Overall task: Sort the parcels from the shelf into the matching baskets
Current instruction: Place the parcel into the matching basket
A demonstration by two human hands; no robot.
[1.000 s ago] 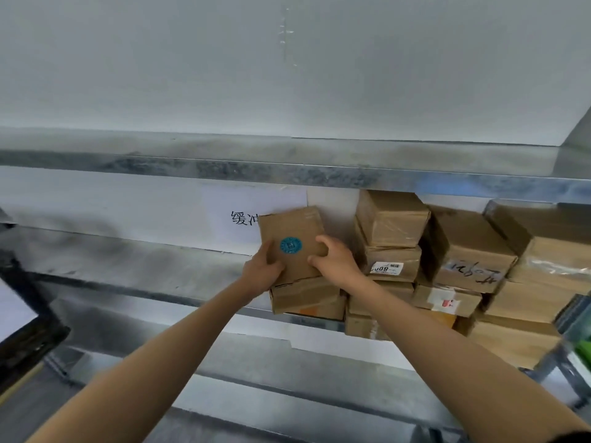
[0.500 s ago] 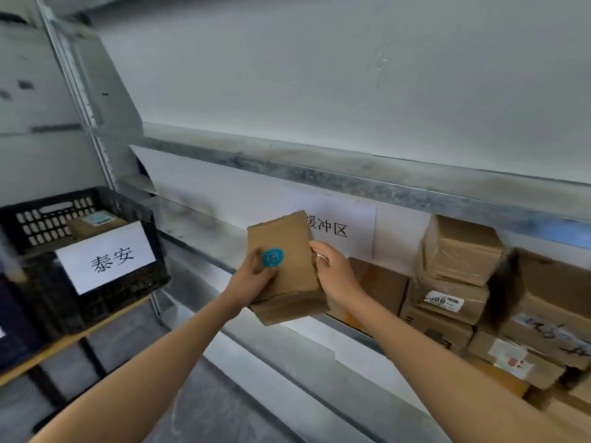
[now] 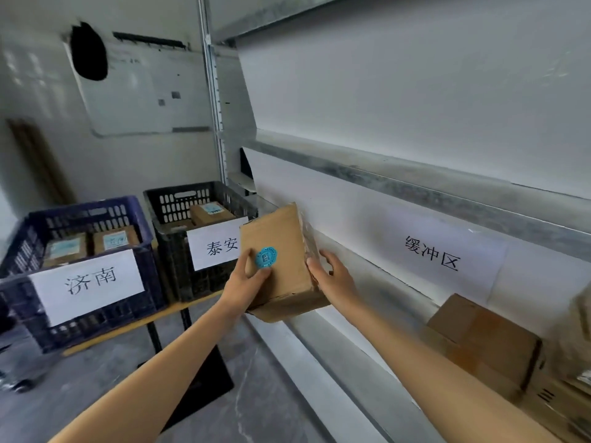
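Left hand (image 3: 246,278) and right hand (image 3: 334,276) clasp the parcel (image 3: 284,231); read its label before choosing blue basket (image 3: 86,208) or black basket (image 3: 179,188) at nine o'clock.

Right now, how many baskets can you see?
2. The blue basket stands at the left, the black basket right beside it. Others may be hidden beyond the left edge.
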